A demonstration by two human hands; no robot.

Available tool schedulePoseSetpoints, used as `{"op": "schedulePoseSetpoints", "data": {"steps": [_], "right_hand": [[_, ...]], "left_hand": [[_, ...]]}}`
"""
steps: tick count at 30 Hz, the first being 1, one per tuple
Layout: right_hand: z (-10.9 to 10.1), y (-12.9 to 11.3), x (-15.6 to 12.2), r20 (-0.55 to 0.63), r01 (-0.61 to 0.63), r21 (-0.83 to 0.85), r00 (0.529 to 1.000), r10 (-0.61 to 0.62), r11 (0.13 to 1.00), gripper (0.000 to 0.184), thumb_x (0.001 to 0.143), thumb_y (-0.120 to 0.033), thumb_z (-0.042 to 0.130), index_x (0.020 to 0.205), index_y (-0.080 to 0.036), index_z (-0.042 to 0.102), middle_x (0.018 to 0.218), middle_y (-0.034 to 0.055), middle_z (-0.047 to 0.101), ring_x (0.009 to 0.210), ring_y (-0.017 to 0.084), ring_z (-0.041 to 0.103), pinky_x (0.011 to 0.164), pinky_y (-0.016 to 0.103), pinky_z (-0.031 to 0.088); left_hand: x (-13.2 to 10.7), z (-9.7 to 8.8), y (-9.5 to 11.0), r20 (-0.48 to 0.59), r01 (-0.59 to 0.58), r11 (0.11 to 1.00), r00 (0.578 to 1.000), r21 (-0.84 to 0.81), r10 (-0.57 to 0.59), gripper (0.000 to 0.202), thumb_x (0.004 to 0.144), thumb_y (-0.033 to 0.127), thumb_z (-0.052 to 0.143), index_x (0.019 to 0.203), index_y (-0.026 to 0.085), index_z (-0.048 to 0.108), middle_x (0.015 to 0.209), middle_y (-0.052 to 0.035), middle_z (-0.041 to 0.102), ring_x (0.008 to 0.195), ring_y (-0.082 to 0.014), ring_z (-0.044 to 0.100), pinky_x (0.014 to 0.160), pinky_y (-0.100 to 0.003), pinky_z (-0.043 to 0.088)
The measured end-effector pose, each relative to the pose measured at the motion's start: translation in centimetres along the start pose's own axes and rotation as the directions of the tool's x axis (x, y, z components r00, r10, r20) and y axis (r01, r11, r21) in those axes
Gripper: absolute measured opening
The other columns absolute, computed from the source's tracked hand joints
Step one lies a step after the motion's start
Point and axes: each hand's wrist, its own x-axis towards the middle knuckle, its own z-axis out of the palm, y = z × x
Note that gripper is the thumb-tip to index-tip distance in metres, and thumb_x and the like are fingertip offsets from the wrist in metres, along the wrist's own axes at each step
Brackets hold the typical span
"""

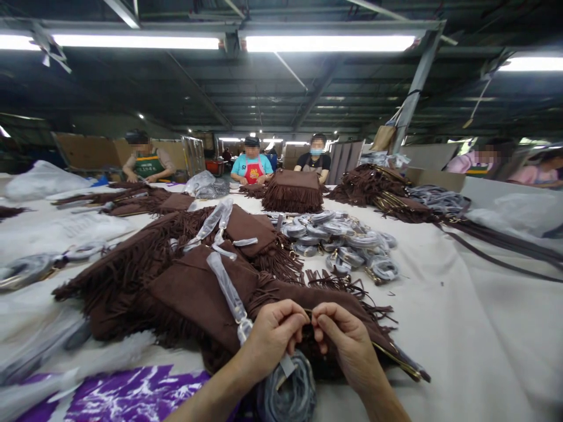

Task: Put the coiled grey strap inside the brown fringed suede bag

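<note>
White cloth-covered desk (461, 328) carries a brown suede fringed bag (193, 293) at its near edge. Left hand (272, 334) and right hand (347, 346), fingertips pinched together, work the bag's top-edge fitting; fitting itself hidden. A clear-wrapped coiled strap (288, 392) lies beneath.

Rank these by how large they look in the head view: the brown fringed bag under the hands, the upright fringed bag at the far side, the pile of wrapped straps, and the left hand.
1. brown fringed bag, nearest, so unsure
2. pile of wrapped straps
3. upright fringed bag, far off; close to the pile
4. left hand
</note>
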Motion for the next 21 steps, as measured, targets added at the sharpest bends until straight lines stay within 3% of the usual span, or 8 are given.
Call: {"op": "schedulePoseSetpoints", "data": {"steps": [3, 6, 12, 21], "right_hand": [[0.13, -0.05, -0.02, -0.007, 0.027, -0.076, 1.000, -0.028, 0.997, 0.031, 0.078, -0.049, 0.077, 0.081, -0.019, 0.070, 0.059, -0.0008, 0.062, 0.044, 0.009, 0.052, 0.041, 0.018, 0.042], [0.38, -0.16, 0.00, 0.002, 0.041, -0.141, 0.999, -0.041, 0.989, 0.032, 0.077, -0.050, 0.076, 0.080, -0.019, 0.071, 0.058, -0.0008, 0.061, 0.046, 0.010, 0.052, 0.042, 0.019, 0.043], [0.60, -0.15, 0.07, 0.057, 0.079, -0.183, 0.996, -0.069, 0.980, 0.027, 0.082, -0.047, 0.071, 0.081, -0.020, 0.071, 0.059, -0.0018, 0.058, 0.049, 0.011, 0.052, 0.043, 0.019, 0.043], [0.62, -0.06, 0.05, 0.141, 0.148, -0.218, 0.983, -0.119, 0.965, 0.020, 0.086, -0.040, 0.069, 0.079, -0.021, 0.071, 0.066, -0.0010, 0.057, 0.054, 0.013, 0.053, 0.046, 0.022, 0.044]], "left_hand": [[-0.26, -0.05, 0.11, 0.016, -0.067, 0.998, 0.998, 0.011, 0.067, 0.028, 0.086, 0.033, 0.050, 0.100, 0.011, 0.061, 0.061, 0.0044, 0.047, 0.047, -0.0057, 0.037, 0.045, -0.019, 0.028], [-0.51, 0.07, -0.09, 0.015, -0.134, 0.990, 0.991, 0.036, 0.134, 0.031, 0.087, 0.024, 0.048, 0.115, 0.014, 0.053, 0.065, 0.0051, 0.046, 0.056, -0.0084, 0.041, 0.053, -0.021, 0.032], [-0.80, 0.39, -0.37, 0.079, -0.137, 0.982, 0.989, 0.126, 0.128, 0.033, 0.082, 0.013, 0.044, 0.116, 0.016, 0.046, 0.063, 0.0072, 0.046, 0.059, -0.0097, 0.041, 0.061, -0.023, 0.035], [-0.48, 0.55, -0.54, 0.078, -0.111, 0.994, 0.991, -0.009, 0.112, 0.029, 0.079, 0.016, 0.046, 0.107, 0.016, 0.044, 0.062, 0.0078, 0.046, 0.055, -0.0091, 0.043, 0.054, -0.022, 0.035]]}}
